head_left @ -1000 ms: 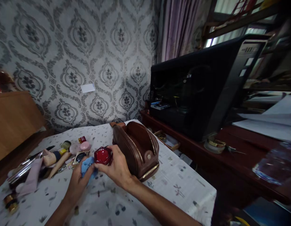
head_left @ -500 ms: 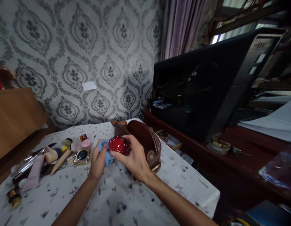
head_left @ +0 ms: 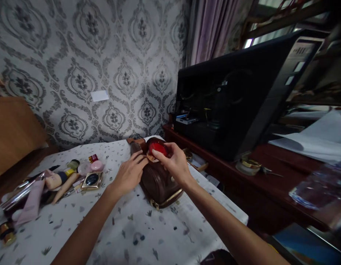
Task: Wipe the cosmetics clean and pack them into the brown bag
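Observation:
My right hand (head_left: 174,162) pinches a shiny red faceted container (head_left: 158,149) over the mouth of a brown leather handbag (head_left: 159,184). My left hand (head_left: 131,170) is at the bag's near left side, its fingers curled over the rim of the opening. The bag lies on the cloth-covered table with a gold zipper at its lower edge. Its inside is mostly hidden by my hands and the red container. The blue cloth seen earlier is not visible.
Left on the patterned tablecloth (head_left: 126,235) lies a heap of cosmetics: a pink tube (head_left: 31,202), a square gold compact (head_left: 92,180), a pink round jar (head_left: 97,166). A black computer case (head_left: 222,99) stands on the dark red desk (head_left: 272,191), with a tape roll (head_left: 248,166).
My right hand has carried the red container right and up to the bag's mouth. My left hand has left the container and moved to the bag's rim; the blue cloth is out of sight.

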`<state>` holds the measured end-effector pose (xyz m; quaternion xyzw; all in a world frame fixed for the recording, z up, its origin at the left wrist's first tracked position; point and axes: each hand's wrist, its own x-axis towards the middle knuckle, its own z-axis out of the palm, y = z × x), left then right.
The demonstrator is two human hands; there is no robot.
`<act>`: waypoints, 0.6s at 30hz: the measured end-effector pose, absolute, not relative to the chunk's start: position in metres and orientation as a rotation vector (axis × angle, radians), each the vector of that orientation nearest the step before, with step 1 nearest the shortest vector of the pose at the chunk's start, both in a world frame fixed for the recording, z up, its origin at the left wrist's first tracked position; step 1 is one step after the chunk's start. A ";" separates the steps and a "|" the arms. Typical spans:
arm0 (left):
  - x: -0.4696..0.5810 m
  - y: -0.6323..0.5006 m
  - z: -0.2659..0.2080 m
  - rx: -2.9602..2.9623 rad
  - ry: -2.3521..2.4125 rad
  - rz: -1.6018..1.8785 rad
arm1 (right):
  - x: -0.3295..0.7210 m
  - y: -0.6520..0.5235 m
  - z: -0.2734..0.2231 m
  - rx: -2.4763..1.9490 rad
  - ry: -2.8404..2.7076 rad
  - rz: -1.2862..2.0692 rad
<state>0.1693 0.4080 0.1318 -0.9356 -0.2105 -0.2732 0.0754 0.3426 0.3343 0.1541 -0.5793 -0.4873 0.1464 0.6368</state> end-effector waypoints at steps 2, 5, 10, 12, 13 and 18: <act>0.160 0.406 0.129 -2.798 -0.650 -0.818 | 0.350 0.339 0.145 -1.405 -1.129 0.297; 0.145 0.403 0.121 -2.786 -0.675 -0.873 | 0.354 0.343 0.136 -1.489 -1.159 0.239; 0.131 0.402 0.109 -2.770 -0.734 -0.950 | 0.348 0.342 0.141 -1.508 -1.222 0.198; 0.130 0.401 0.106 -2.757 -0.740 -1.000 | 0.345 0.343 0.145 -1.513 -1.249 0.171; 0.130 0.401 0.104 -2.752 -0.741 -1.024 | 0.344 0.343 0.146 -1.521 -1.269 0.152; 0.131 0.400 0.094 -2.724 -0.754 -1.168 | 0.338 0.349 0.151 -1.653 -1.444 0.059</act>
